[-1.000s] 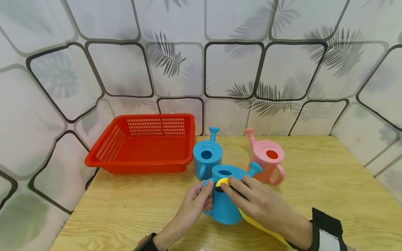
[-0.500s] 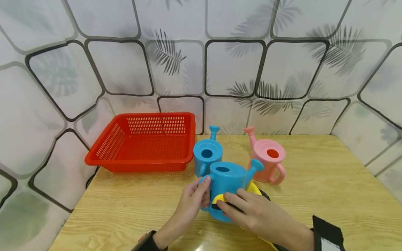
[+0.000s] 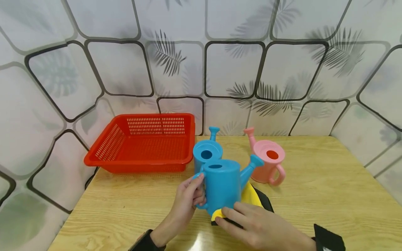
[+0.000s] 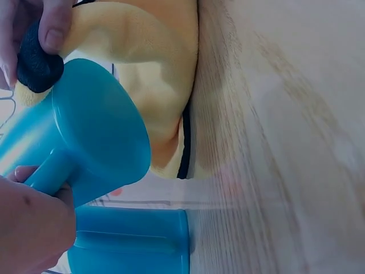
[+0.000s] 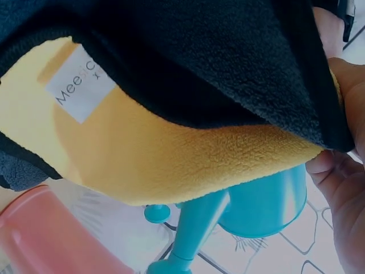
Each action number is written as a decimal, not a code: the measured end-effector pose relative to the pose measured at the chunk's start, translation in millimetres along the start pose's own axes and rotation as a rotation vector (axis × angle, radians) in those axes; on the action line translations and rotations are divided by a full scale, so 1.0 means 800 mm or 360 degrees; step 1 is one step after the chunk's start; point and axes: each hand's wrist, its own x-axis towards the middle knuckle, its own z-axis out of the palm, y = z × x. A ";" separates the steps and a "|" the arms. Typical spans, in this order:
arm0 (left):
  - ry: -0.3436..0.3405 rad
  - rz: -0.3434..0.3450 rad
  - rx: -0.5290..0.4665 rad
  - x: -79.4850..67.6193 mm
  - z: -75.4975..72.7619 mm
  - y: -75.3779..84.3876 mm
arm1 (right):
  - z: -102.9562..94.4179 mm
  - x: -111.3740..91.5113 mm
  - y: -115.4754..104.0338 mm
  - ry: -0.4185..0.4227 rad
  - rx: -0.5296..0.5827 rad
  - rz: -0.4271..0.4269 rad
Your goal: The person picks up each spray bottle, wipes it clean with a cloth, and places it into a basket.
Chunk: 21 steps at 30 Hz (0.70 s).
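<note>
My left hand (image 3: 187, 197) grips the handle of a blue watering can (image 3: 222, 184), which is lifted off the table with its spout pointing right. A yellow cloth with a dark grey back (image 3: 250, 196) is pinched in my right hand (image 3: 251, 223), its folded edge at the lower front of the can. In the left wrist view the cloth (image 4: 145, 63) hangs beside the can's base (image 4: 102, 123). Seen from the right wrist, a white label (image 5: 80, 84) shows on the cloth, and the can's spout (image 5: 197, 222) sticks out below it.
A second blue watering can (image 3: 207, 150) stands just behind the held one. To its right is a pink watering can (image 3: 268, 158). A red plastic basket (image 3: 141, 167) sits at the back left of the wooden table (image 3: 329, 181), before a patterned wall covering.
The cloth in my right hand has moved down the can's side from near its top to its base. My left hand has tilted the can more upright and shifted it slightly left.
</note>
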 end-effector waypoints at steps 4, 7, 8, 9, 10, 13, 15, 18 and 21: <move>-0.0008 -0.0002 -0.0015 -0.001 -0.002 -0.001 | -0.001 0.000 -0.004 -0.0012 0.0011 0.0022; -0.0010 0.0005 -0.0023 -0.001 -0.003 -0.001 | 0.000 -0.001 -0.004 -0.0028 0.0021 0.0044; -0.0011 0.0009 -0.0024 -0.001 -0.003 -0.001 | 0.000 -0.002 -0.004 -0.0030 0.0023 0.0047; -0.0014 0.0012 -0.0027 -0.001 -0.003 -0.001 | 0.000 -0.002 -0.004 -0.0033 0.0020 0.0049; -0.0018 0.0016 -0.0023 -0.001 -0.003 0.000 | 0.001 -0.003 -0.003 -0.0031 0.0017 0.0049; -0.0034 0.0012 -0.0006 -0.002 -0.004 0.000 | 0.003 -0.003 -0.003 -0.0010 0.0015 0.0050; -0.0050 0.0005 0.0011 -0.003 -0.005 0.000 | 0.004 -0.003 -0.002 0.0010 0.0018 0.0058; -0.0076 -0.0006 0.0035 -0.004 -0.007 -0.001 | 0.005 -0.004 -0.003 0.0050 0.0021 0.0094; -0.0092 -0.0024 0.0066 -0.005 -0.008 -0.003 | 0.006 -0.006 -0.002 0.0091 0.0010 0.0148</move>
